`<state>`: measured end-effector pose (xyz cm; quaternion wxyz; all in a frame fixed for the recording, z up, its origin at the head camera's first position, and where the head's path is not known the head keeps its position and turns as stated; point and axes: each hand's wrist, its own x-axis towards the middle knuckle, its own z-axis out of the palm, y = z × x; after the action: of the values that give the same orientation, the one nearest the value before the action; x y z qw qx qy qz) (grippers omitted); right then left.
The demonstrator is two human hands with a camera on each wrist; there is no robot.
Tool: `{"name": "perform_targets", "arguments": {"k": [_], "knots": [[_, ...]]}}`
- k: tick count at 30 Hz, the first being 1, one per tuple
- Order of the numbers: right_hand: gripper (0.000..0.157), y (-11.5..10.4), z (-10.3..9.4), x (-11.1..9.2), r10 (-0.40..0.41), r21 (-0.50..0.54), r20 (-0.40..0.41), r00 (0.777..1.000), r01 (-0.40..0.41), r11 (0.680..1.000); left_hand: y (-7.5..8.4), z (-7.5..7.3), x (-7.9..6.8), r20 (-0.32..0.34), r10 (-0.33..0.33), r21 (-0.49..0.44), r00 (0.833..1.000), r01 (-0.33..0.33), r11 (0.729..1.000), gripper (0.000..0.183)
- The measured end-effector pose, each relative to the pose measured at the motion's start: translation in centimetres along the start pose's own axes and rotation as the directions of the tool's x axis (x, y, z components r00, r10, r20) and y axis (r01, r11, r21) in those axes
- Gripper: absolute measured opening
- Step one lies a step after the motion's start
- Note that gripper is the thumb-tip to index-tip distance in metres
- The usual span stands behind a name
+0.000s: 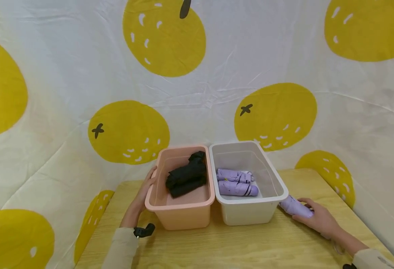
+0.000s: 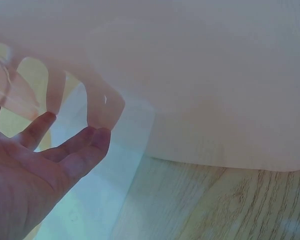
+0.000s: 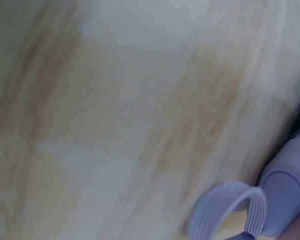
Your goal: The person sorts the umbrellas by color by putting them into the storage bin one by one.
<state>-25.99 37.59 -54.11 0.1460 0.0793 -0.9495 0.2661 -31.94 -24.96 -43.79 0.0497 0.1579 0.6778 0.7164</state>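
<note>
My right hand (image 1: 321,220) grips a lilac folded umbrella (image 1: 296,206) that lies on the table to the right of the white bin (image 1: 251,213). In the right wrist view the umbrella's handle end (image 3: 285,185) and ribbed strap (image 3: 225,205) show at the lower right; most of that hand is out of frame. My left hand (image 1: 145,191) rests against the left side of the pink bin (image 1: 183,218), its fingers extended with fingertips on the wall in the left wrist view. Dark folded umbrellas (image 1: 187,173) lie inside the pink bin. The white bin holds two lilac folded umbrellas (image 1: 237,188).
Both bins stand side by side on a wooden table (image 1: 183,250). Behind and around the table hangs a white cloth (image 1: 217,48) printed with yellow fruit. A black strap (image 1: 144,230) circles the left wrist.
</note>
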Motion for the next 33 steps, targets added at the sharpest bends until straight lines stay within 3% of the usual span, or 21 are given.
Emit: {"name": "perform_targets", "arguments": {"k": [4, 9, 15, 22, 28, 33], "knots": [[0.064, 0.3, 0.0, 0.2, 0.039, 0.055, -0.010, 0.999, -0.038, 0.998, 0.0, 0.0, 0.0, -0.004, 0.002, 0.008, 1.000, -0.002, 1.000, 0.050], [0.061, 0.2, -0.9, 0.9, 0.080, 0.098, 0.058, 0.995, -0.086, 0.992, 0.0, -0.1, 0.2, -0.021, 0.004, 0.014, 1.000, -0.004, 1.000, 0.050], [0.060, 0.3, -2.8, 1.3, 0.103, 0.159, 0.108, 0.989, -0.119, 0.980, -0.1, 0.0, 0.1, 0.006, 0.019, -0.032, 1.000, -0.018, 0.999, 0.051], [0.063, -1.8, -7.2, 3.1, 0.073, 0.233, 0.136, 0.988, -0.104, 0.967, -0.2, 0.1, 0.0, 0.000, 0.020, -0.049, 1.000, -0.020, 0.999, 0.051], [0.059, -4.5, -11.7, 5.4, 0.015, 0.194, 0.077, 0.997, -0.030, 0.981, -0.2, 0.3, -0.1, 0.006, 0.025, -0.019, 1.000, -0.025, 1.000, 0.051], [0.054, -7.0, -14.3, 8.0, -0.012, 0.197, 0.054, 0.998, 0.001, 0.980, -0.1, 0.2, -0.2, 0.001, 0.037, 0.001, 0.999, -0.037, 0.999, 0.050]]}}
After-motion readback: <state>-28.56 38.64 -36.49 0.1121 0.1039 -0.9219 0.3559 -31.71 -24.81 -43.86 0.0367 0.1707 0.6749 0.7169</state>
